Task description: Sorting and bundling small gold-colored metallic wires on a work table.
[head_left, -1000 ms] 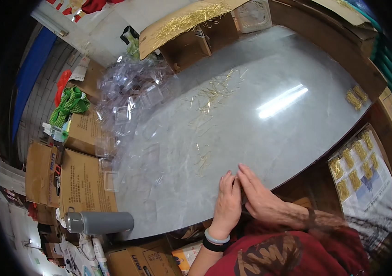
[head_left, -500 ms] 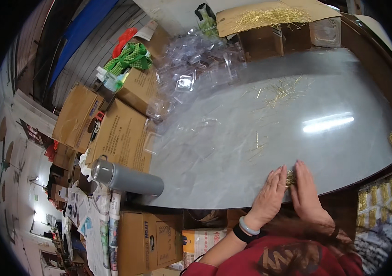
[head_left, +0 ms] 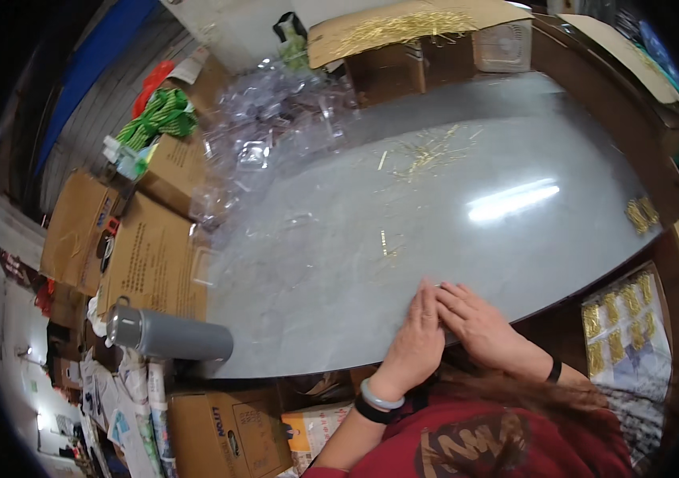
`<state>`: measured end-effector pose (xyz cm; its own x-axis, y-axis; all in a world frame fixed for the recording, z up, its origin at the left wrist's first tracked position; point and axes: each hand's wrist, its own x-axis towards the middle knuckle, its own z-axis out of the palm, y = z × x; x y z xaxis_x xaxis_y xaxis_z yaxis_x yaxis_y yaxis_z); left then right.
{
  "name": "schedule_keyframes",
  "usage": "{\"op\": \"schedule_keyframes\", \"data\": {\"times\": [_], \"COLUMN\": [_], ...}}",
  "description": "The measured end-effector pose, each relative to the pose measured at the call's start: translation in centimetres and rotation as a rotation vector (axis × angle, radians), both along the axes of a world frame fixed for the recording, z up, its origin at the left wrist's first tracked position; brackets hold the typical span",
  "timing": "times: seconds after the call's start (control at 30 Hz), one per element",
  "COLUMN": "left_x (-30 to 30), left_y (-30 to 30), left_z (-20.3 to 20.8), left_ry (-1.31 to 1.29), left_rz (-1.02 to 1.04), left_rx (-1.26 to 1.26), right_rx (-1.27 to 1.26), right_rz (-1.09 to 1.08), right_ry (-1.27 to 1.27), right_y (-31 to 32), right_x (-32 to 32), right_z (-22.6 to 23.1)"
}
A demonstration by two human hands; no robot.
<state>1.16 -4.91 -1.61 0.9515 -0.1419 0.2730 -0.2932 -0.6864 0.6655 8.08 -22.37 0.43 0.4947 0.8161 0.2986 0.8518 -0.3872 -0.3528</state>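
Observation:
My left hand (head_left: 419, 341) and my right hand (head_left: 479, 325) press together at the near edge of the grey table (head_left: 307, 319). Their fingers are straight and close together, and the right fingers lean over the left fingertips. The small bundle of thin gold pins seen between the palms a moment ago is now hidden by the hands. Beyond them, a few loose gold pins (head_left: 385, 245) lie on the tabletop, with a larger scattered heap of gold pins (head_left: 427, 159) farther back.
Clear plastic boxes (head_left: 275, 119) pile up at the back left. A grey bottle (head_left: 172, 333) lies at the left edge beside cardboard boxes (head_left: 156, 259). Gold bundles (head_left: 640, 215) sit at the right edge. A tray (head_left: 622, 350) of gold bundles stands lower right. Cardboard (head_left: 327, 49) holding gold pins is behind.
The view has shifted, so the scene sits farther left. My hands have closed together, the right one tilting over the left, and the gold pins between them have gone out of sight.

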Motion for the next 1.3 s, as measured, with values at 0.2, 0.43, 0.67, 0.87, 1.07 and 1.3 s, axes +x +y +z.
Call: {"op": "schedule_keyframes", "data": {"times": [0.2,0.43,0.67,0.87,1.07,1.3], "left_x": [-2.6,-8.6,-7.7,-10.2,-12.6,-8.9], "left_y": [6.5,26.2,26.1,11.5,5.0,4.2], "left_z": [4.3,5.1,4.9,5.7,-3.0,-4.9], "left_ry": [-0.012,0.041,0.326,0.52,0.937,0.969], "left_rz": [0.275,0.793,0.818,0.314,0.302,0.264], "left_rx": [-0.036,0.66,0.439,-0.929,-1.056,-1.567], "right_rx": [0.003,0.096,0.186,0.129,0.059,0.053], "right_rz": [-0.051,-0.052,-0.125,-0.109,-0.022,0.108], "right_ry": [-0.021,0.056,-0.075,-0.032,-0.018,0.022], "right_y": [-0.5,0.0,0.7,-0.2,-0.1,-0.2], "right_x": [-0.2,-0.7,-0.8,-0.5,-0.4,-0.8], "right_z": [-0.1,-0.3,-0.7,0.0,0.7,0.3]}}
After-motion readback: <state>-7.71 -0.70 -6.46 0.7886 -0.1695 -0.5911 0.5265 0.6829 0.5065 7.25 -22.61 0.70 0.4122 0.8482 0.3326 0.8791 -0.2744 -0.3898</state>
